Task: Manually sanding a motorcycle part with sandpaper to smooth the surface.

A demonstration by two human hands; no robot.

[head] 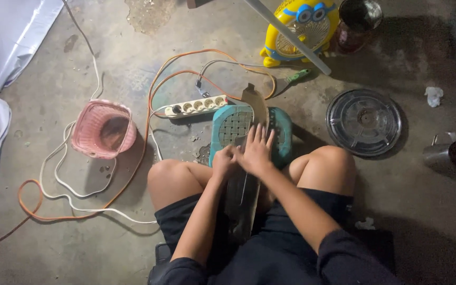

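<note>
I sit on a concrete floor with my knees apart. A long flat dark strip (253, 105) runs from my lap out over a teal woven plastic stool (232, 126) between my knees. My right hand (257, 150) lies flat on the strip with fingers spread. My left hand (224, 161) is curled beside it, pinching at the strip's left edge. What the left fingers hold is too small to see.
A pink woven basket (103, 130) stands at left. A white power strip (196, 106) with orange cable (149, 105) and white cable (59, 169) lies beyond the stool. A yellow toy fan (299, 26), round clear lid (364, 121), metal cup (449, 154) and white cloth (1, 42) surround me.
</note>
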